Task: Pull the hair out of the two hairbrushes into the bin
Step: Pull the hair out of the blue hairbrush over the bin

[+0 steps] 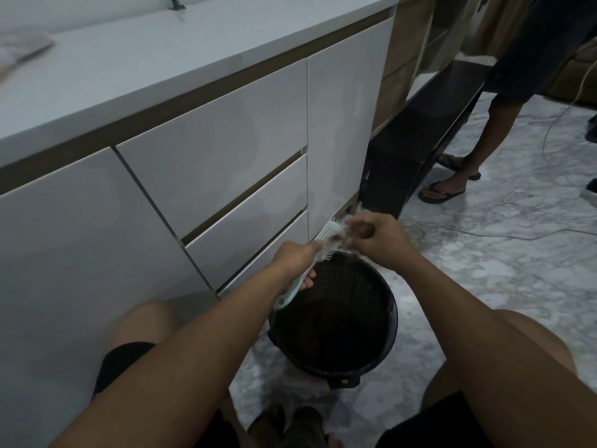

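Observation:
A pale white-green hairbrush [327, 233] is held by its handle in my left hand [295, 257], bristles facing right, above the far rim of the black bin [392, 313]. My right hand [376, 236] pinches a clump of brown hair [337, 242] at the brush head. The bin stands on the floor between my knees, dark inside. A second hairbrush is not in view.
White cabinet drawers [226, 163] stand close on the left under a white countertop [145, 59]. A black bench [416, 140] lies beyond the bin. Another person's legs in sandals [442, 190] stand at the right on the marble floor, with cables [484, 234] trailing across it.

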